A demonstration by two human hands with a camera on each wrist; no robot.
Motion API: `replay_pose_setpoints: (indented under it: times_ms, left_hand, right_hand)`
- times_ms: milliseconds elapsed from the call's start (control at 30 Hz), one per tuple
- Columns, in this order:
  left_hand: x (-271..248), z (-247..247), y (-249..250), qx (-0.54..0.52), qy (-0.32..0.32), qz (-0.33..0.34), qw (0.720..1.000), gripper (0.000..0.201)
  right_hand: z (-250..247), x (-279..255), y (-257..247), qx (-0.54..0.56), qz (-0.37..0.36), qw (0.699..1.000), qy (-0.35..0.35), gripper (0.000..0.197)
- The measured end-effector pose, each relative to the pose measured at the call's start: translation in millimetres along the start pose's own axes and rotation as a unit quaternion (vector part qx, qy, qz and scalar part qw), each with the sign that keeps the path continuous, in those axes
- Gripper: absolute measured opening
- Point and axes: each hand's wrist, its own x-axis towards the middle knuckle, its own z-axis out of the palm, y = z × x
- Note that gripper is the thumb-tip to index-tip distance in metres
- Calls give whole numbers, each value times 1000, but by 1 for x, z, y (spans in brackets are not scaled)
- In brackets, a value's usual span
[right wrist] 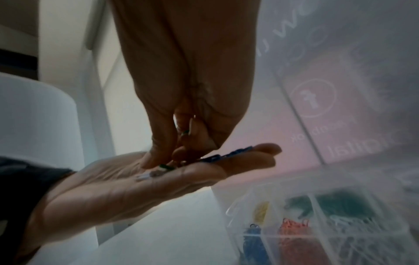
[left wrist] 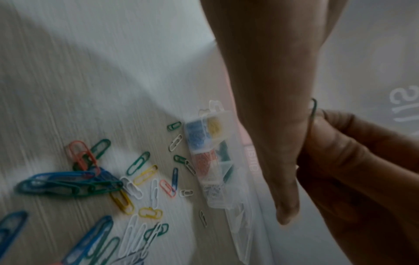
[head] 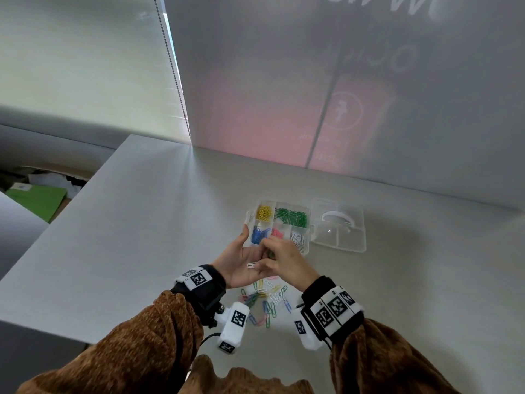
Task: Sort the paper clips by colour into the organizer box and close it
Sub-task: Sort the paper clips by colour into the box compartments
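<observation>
The clear organizer box stands open on the table, its lid laid flat to the right. Its compartments hold yellow, green, blue, pink and white clips. My left hand is held palm up just in front of the box. A white clip, a green one and a blue clip lie on it. My right hand reaches down onto that palm and pinches a green paper clip. A pile of loose mixed clips lies on the table under both hands.
The grey table ends in an edge at the left, with a green folder and clutter lying lower beyond it. A frosted wall panel rises right behind the box.
</observation>
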Motion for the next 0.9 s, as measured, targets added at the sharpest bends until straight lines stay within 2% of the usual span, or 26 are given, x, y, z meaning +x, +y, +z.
replay_pose_setpoints:
  times_ms: [267, 300, 367, 467, 600, 667, 733, 800, 833, 900]
  left_hand:
    - [0, -6, 8, -18, 47, -28, 998, 96]
    - [1, -6, 9, -24, 52, -28, 998, 96]
    - [0, -6, 8, -35, 44, -31, 998, 95]
    - [1, -7, 8, -40, 16, -42, 998, 95]
    - [3, -8, 7, -2, 45, -52, 998, 97]
    - [3, -9, 7, -28, 34, -53, 998, 98]
    - [2, -10, 9, -75, 19, -54, 996, 96]
    - [0, -13, 10, -73, 7, -41, 996, 95]
    - [-1, -14, 11, -71, 0, -39, 997, 95]
    - [-1, -17, 12, -78, 26, -42, 996, 96]
  right_hand:
    - [-9, 5, 11, 180, 60, 982, 12, 7]
    - [-11, 5, 12, 166, 48, 985, 10, 6]
    - [-12, 6, 12, 68, -9, 998, -3, 9]
    - [-7, 7, 14, -43, -76, 996, -17, 16]
    - [0, 10, 23, -60, -90, 994, -17, 14]
    - [0, 8, 22, -35, -84, 996, -21, 11]
    - [-2, 6, 20, 31, -55, 998, -24, 8]
    - [-6, 3, 19, 170, -6, 985, -24, 7]
    - [-7, 2, 20, 277, 24, 960, -25, 8]
    - [-8, 4, 28, 477, 88, 874, -28, 7]
